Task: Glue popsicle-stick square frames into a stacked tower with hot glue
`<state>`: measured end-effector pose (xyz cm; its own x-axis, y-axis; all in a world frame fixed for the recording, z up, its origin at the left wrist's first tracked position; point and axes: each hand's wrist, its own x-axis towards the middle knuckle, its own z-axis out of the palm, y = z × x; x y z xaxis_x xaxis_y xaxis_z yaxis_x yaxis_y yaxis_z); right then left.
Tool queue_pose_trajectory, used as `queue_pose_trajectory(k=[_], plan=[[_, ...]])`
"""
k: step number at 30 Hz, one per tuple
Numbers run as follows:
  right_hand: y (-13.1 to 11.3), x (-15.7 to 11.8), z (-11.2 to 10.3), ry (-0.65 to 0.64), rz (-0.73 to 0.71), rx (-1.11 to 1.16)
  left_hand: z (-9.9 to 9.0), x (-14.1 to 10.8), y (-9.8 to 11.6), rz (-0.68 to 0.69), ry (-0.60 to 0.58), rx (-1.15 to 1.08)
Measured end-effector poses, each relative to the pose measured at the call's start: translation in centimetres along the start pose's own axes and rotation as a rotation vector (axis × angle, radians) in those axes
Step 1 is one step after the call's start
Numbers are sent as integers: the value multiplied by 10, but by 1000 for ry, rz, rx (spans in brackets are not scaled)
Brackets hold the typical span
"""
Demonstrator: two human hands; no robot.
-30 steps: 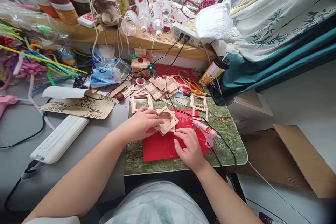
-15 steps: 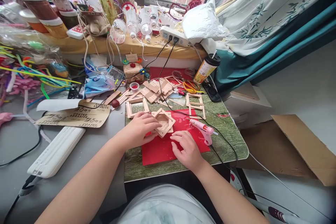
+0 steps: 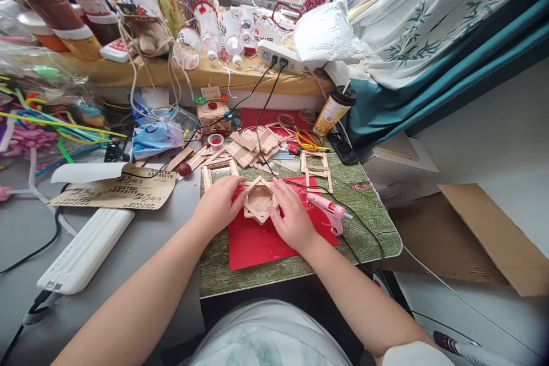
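A small many-sided box of stacked craft sticks (image 3: 260, 201) stands on a red sheet (image 3: 253, 249), its hollow middle facing up. My left hand (image 3: 220, 204) grips its left side, the thumb against the sticks. From the right, my right hand (image 3: 293, 213) holds the opposite side, fingers along the far edge and thumb at the near edge. A pink hot glue gun (image 3: 328, 210) lies just right of my right hand. Beyond the hands are a square stick frame (image 3: 208, 174) on the left and another stick frame (image 3: 316, 170) on the right.
Loose craft sticks (image 3: 253, 146) are heaped behind the box. Orange-handled scissors (image 3: 309, 140), a drink cup (image 3: 335, 110) and a phone (image 3: 343, 147) sit at the back right. Sandpaper (image 3: 115, 191) and a white power strip (image 3: 86, 251) lie left. A black cord crosses the table.
My right hand has moved up and left from the red sheet onto the box's right side. The box has turned slightly, and my left hand has shifted along its left side.
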<state>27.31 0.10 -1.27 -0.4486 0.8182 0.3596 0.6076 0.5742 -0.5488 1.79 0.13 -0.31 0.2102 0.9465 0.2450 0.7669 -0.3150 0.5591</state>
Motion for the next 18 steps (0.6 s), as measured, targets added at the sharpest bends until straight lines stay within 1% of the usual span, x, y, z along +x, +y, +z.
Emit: queue_pose_trajectory(k=[2,4,8,12,15,18], plan=[[2,9,2,-60,0,-27,5,1,1,-56,9,-30],[0,16,3,-110,0,-63,7,1,1,-64,11,-37],[-13,27,6,-170,-5,-160,8,2,1,17,34,29],[-26,37,12,-235,-1,-213,7,4,0,108,4,110],[-27,44,16,-290,24,-223,7,5,0,123,-27,150],[-23,45,21,-312,35,-218,7,5,1,122,-52,146]])
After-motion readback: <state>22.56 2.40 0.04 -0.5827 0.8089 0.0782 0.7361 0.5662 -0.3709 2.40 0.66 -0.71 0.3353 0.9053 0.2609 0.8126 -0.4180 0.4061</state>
